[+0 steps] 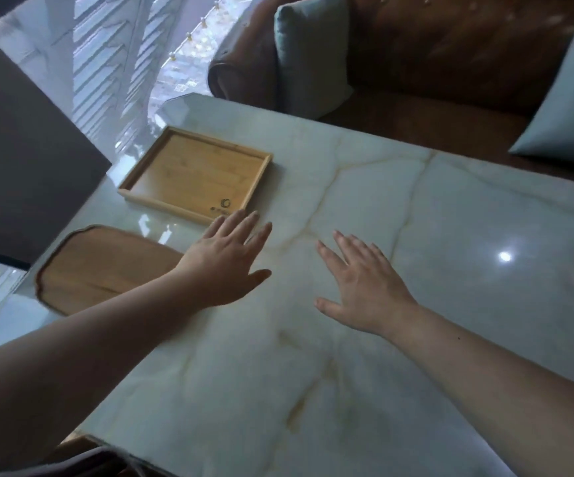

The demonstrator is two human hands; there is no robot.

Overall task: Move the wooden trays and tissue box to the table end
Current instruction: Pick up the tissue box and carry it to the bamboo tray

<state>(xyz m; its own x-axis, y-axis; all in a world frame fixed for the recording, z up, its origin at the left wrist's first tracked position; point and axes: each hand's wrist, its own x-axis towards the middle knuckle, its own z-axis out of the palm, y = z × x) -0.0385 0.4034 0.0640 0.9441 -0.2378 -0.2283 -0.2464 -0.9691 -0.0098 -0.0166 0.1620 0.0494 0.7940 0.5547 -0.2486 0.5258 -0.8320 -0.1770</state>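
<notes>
A light rectangular wooden tray [192,175] with a raised rim and a small dark logo lies near the far left end of the marble table [416,235]. A darker wooden tray [106,266] with rounded corners lies nearer me at the left edge, partly covered by my left forearm. My left hand [225,261] hovers flat, fingers spread, its fingertips just by the rectangular tray's near corner. My right hand [361,287] is held flat and open over bare table to the right. Neither hand holds anything. No tissue box is in view.
A brown leather sofa [450,56] with pale blue cushions [307,53] runs along the table's far side. A sheer curtain and window [106,63] stand beyond the table's left end. A dark panel [20,160] rises at the left.
</notes>
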